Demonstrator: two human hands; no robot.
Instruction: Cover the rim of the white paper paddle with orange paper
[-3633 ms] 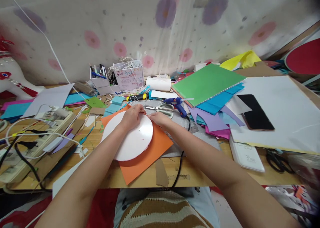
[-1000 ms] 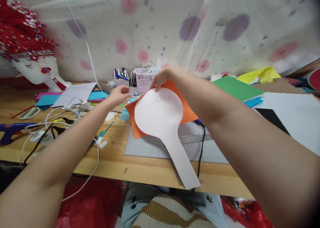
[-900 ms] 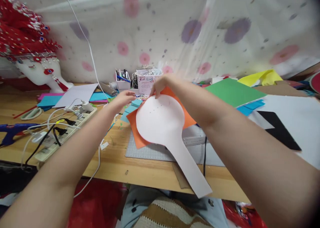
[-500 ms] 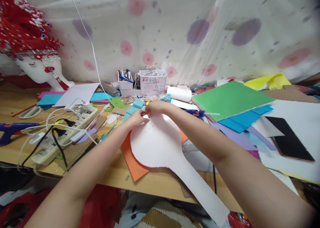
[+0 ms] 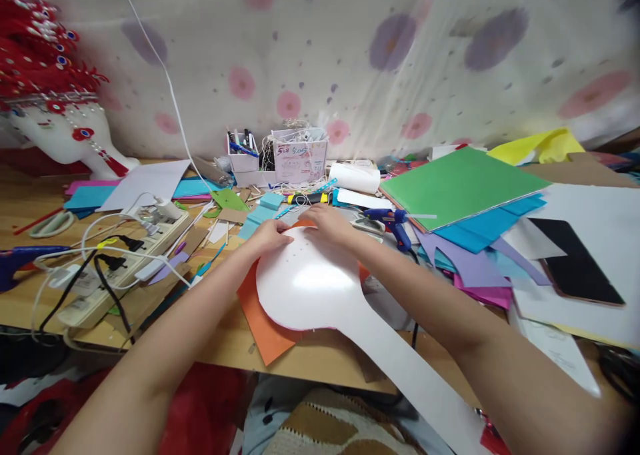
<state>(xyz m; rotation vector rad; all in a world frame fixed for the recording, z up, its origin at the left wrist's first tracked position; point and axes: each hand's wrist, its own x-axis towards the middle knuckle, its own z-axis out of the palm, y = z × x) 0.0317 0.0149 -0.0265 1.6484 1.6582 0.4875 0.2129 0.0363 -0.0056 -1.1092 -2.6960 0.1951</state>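
Observation:
A white paddle-shaped cutout point(image 5: 310, 288), round with a long handle, lies over an orange sheet point(image 5: 263, 325). Its handle runs toward the lower right, past the table's front edge. At the upper left of the round part, my left hand point(image 5: 271, 238) is closed on the rim, thumb on top. My right hand point(image 5: 330, 225) grips the far rim just to the right, its fingers bent over the edge and partly hidden. The orange sheet's corners show from beneath. Small dots mark the white surface near my left thumb.
A blue glue gun point(image 5: 395, 223) lies to the right, near a green sheet point(image 5: 465, 188) and a black phone point(image 5: 575, 258). On the left are a power strip point(image 5: 135, 262) with cables and another glue gun point(image 5: 23, 262). A pen box point(image 5: 300, 158) stands behind.
My hands have moved apart along the far rim, the right one shifting right. The cutout's handle has swung slightly and reaches farther down. The view has shifted a little.

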